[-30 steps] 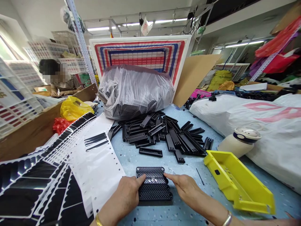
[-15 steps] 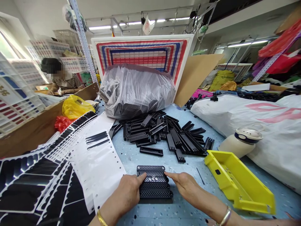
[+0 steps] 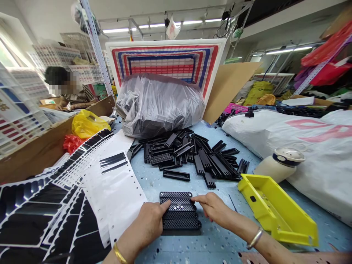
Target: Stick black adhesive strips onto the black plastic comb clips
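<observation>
Several black perforated strips lie side by side in a stack on the blue speckled table, with small silvery pieces near the middle. My left hand is at the stack's left edge, its thumb on top and its other fingers curled and mostly hidden. At the right edge, my right hand touches the upper strips with its outstretched index finger; the other fingers are bent and nothing shows in them. Just beyond the stack lies a single black piece, and behind it a heap of black pieces.
White sheets with black stickers cover the left. On the right are a yellow bin, a cream bottle and a big white sack. A filled plastic bag stands behind the heap. A person sits far left.
My right forearm has shifted, and the right index finger is more clearly stretched out at the stack's edge. My left hand has barely moved. The whole view has shifted slightly.
</observation>
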Tool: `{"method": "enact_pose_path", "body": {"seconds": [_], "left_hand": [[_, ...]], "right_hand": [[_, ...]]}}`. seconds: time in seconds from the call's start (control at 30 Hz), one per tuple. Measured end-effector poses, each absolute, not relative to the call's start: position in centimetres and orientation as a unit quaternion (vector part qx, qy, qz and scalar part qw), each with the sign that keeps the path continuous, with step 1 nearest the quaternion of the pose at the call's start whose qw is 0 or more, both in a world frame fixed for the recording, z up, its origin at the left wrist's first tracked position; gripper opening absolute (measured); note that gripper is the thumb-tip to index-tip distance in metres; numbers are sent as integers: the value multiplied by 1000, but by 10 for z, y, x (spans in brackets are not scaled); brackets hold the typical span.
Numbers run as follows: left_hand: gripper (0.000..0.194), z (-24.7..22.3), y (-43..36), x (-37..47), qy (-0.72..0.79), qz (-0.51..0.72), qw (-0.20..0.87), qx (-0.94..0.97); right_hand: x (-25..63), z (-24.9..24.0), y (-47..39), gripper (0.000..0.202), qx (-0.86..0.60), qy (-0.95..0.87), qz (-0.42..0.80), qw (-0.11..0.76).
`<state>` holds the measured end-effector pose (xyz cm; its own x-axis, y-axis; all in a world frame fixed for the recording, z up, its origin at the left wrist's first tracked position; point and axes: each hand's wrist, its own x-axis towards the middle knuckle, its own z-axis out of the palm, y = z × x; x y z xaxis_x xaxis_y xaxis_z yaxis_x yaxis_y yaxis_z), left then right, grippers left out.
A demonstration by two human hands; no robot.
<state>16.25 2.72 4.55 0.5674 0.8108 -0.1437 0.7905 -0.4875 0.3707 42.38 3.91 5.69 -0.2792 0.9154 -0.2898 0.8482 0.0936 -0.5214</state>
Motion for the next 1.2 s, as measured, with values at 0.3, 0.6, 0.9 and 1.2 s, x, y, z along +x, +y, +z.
{"method": "enact_pose_path", "body": {"seconds": [0.3, 0.6, 0.9, 1.2], "left_hand": [[64, 43, 28, 162, 466, 26, 193, 863], [65, 44, 27, 162, 464, 24, 196, 864], [65, 41, 27, 161, 468, 19, 190, 863], [65, 44, 25, 160, 472, 14, 195, 860]], "right_hand": [[415, 66, 14, 74, -554, -821, 106, -91], [419, 70, 34, 47, -581, -766, 270, 52], [432, 42, 15, 58, -572, -800, 182, 21], [448, 7, -9, 74, -508, -857, 79, 46]]}}
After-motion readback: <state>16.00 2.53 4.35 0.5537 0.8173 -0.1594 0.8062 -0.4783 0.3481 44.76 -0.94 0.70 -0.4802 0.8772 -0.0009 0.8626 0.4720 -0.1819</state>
